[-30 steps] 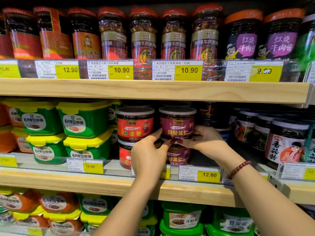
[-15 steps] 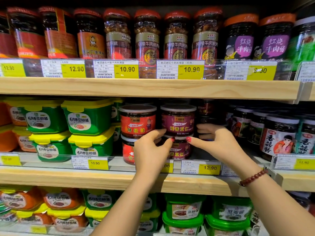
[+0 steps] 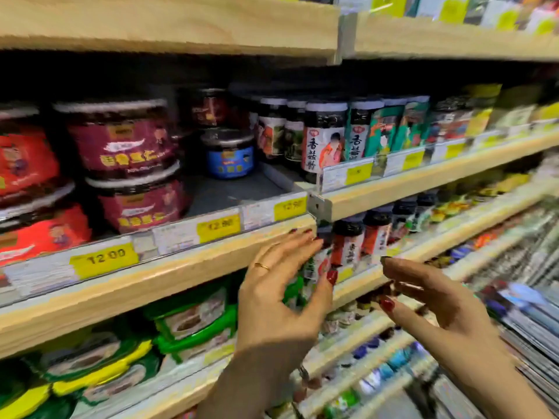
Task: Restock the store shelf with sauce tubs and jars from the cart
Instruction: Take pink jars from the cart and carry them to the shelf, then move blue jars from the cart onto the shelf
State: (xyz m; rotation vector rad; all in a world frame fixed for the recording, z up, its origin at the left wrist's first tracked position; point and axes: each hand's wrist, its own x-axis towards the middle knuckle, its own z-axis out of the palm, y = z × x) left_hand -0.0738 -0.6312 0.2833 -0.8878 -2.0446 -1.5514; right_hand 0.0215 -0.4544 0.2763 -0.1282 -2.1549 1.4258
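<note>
Two maroon-labelled sauce tubs (image 3: 121, 140) stand stacked on the middle wooden shelf (image 3: 169, 267), beside red-labelled tubs (image 3: 27, 164) at the left. A blue-labelled tub (image 3: 230, 155) sits further back, with bare dark shelf floor in front of it. My left hand (image 3: 281, 300) hovers in front of the shelf edge, fingers spread and holding nothing. My right hand (image 3: 435, 300) is to its right, fingers loosely extended, also holding nothing. Both hands are off the tubs.
Tall dark jars with white caps (image 3: 323, 137) line the shelf section to the right. Green and yellow-lidded tubs (image 3: 193, 325) fill the shelf below. Yellow price tags (image 3: 104, 260) run along the shelf fronts. The right side of the view is blurred.
Both hands let go of the maroon tub and pulled back out of the shelf, downward. The view swung to the right and closer to the shelf.
</note>
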